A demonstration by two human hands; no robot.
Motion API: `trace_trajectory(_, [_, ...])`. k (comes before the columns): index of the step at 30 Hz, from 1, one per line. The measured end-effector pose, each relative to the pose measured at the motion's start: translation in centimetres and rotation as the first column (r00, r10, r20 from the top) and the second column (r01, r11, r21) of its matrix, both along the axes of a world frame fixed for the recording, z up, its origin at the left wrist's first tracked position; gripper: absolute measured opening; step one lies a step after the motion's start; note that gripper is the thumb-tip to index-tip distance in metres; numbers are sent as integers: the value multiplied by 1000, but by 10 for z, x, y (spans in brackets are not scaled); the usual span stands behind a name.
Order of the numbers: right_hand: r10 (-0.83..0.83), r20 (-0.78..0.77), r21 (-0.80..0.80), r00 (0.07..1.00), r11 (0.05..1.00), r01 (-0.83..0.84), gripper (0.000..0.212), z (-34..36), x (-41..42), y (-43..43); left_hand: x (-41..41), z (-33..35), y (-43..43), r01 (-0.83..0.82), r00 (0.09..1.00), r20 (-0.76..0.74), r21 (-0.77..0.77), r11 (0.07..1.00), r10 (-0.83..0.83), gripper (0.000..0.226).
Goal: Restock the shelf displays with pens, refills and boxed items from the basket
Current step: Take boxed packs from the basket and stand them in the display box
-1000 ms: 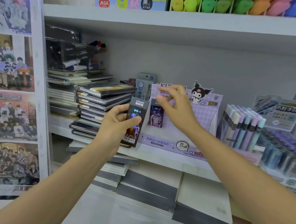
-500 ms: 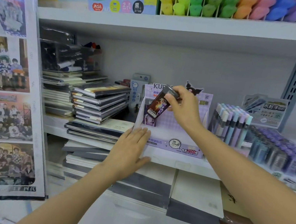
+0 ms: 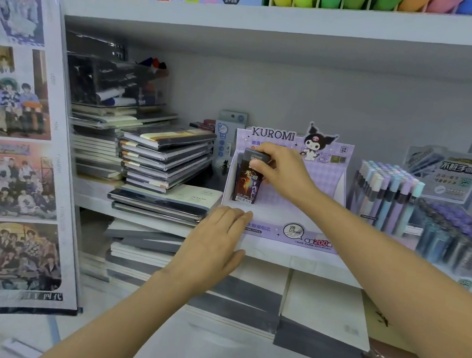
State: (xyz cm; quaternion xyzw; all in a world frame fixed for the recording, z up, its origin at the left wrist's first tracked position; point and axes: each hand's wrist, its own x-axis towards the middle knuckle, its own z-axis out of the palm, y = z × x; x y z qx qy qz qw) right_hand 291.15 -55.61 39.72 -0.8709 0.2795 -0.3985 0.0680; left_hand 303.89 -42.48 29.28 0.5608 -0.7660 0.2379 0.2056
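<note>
Head cam is showing the right hand (image 3: 279, 173) pinching the top end of a small dark rectangular cardboard box (image 3: 247, 182) with orange and purple artwork, thumb and fingertips curling over its upper edge. The box is standing upright at the far left of the lilac checkered Kuromi cardboard display tray (image 3: 291, 234), and its bottom edge is looking like it's touching the tray floor or just about. The left hand (image 3: 216, 237) is lying flat with fingers straight and pressed together, resting against the tray's front left corner and the edge of the white metal shelf (image 3: 293, 260) (steadying the tray, I'm guessing). So the step in hand is seating this one box, and I'd say it's nearly done; only the letting go is missing. As for the whole restock, it's looking early: most of the tray floor to the right of the box is sitting bare, so there's room for plenty more. Something dark is peeking out behind the box, maybe another one, but I can't tell. The stack of dark-covered notebooks (image 3: 163, 161) just left of the tray and the pastel-capped pens (image 3: 386, 196) standing to its right are looking well filled. The basket isn't showing anywhere, so how much stock is waiting is anyone's guess.
</note>
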Motion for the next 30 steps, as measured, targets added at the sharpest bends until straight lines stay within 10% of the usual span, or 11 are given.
trace_trajectory(12, [-158,7,-116,987,981,158,42,-32,2,21,-7,-1,5,-21,999,-45,-4,1000,21,60])
trace_trajectory(19, [103,293,-2,950,994,-107,14,-116,-57,106,-46,-77,35,29,961,-264,-212,977,-86,38])
trace_trajectory(24, [39,70,362,997,930,-62,30,-254,-107,145,-80,-206,61,104,951,-309,294,950,-8,37])
trace_trajectory(30, [133,-365,740,922,643,200,17,-419,-162,168,-101,-347,118,20,969,-166,792,610,184,51])
